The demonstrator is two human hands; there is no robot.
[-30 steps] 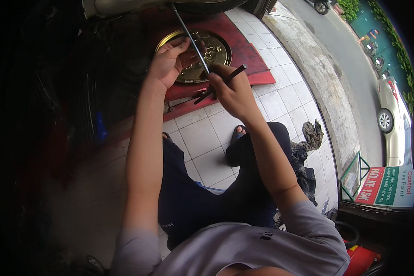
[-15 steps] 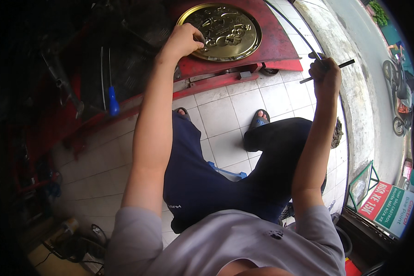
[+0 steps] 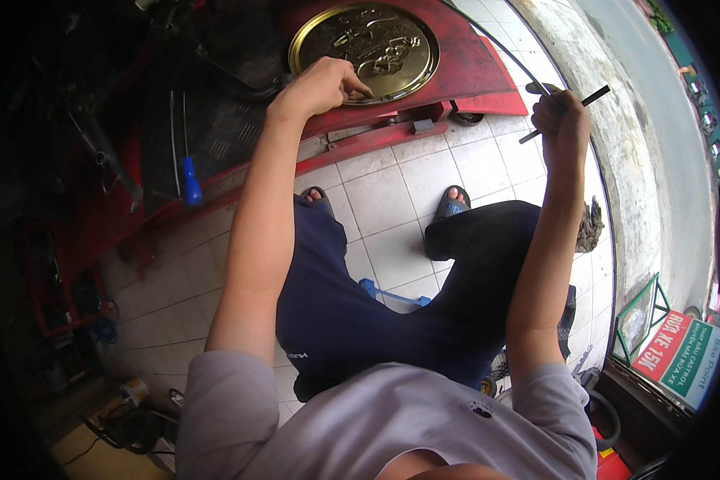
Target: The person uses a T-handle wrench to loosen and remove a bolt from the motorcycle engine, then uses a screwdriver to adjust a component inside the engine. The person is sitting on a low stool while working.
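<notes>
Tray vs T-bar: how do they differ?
Shape: the tray is round and broad; the T-bar is a long thin shaft with a crossbar.
Colour: the tray is shiny gold; the T-bar is grey with a dark crossbar.
Pose: the tray lies on the red platform; the T-bar is held in the right grip.
Shared: both look metallic.
</notes>
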